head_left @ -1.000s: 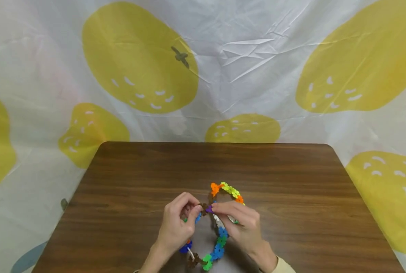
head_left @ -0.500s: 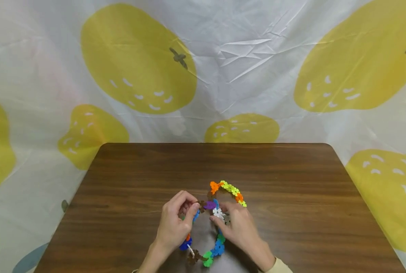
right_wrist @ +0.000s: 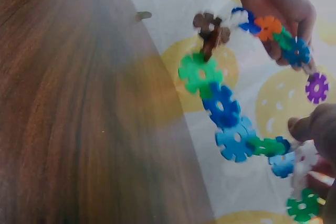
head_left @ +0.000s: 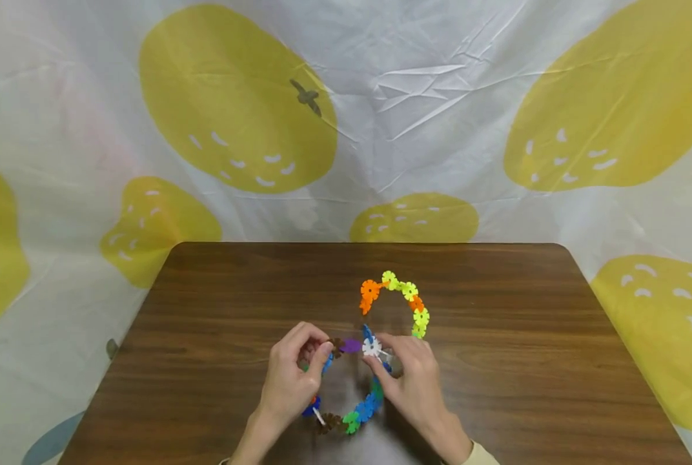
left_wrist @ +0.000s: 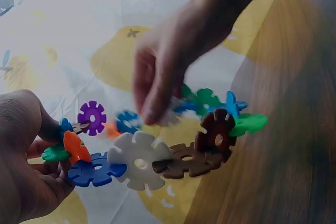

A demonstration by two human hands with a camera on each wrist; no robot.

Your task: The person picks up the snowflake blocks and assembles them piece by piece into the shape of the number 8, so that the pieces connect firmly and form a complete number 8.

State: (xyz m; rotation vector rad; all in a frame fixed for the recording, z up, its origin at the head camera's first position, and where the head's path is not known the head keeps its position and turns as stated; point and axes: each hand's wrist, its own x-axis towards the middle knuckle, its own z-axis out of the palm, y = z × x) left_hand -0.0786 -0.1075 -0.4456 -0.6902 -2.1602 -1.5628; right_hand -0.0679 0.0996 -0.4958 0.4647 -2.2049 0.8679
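Note:
A chain of colourful notched plastic snowflake discs hangs between the two hands. At its free end is a purple disc (head_left: 351, 345), joined to a brown disc (head_left: 337, 349) that my left hand (head_left: 292, 368) pinches between thumb and fingertips. Just right of the purple disc, my right hand (head_left: 412, 381) pinches the chain at a white disc (head_left: 372, 347). From there an arc of yellow discs (head_left: 409, 291) and orange discs (head_left: 370, 290) reaches away from me. Blue discs (left_wrist: 96, 173) and a larger-looking white disc (left_wrist: 140, 162) curve round nearer the left wrist. My right fingers partly hide the middle links.
Under the hands stretches a brown wood-grain table (head_left: 235, 290). Behind it hangs a pale cloth (head_left: 352, 129) printed with yellow fruit, close along the table's far edge.
My right hand has let go of the purple disc and taken hold at the white one. The yellow and orange arc has moved farther from me, while the left hand keeps its pinch.

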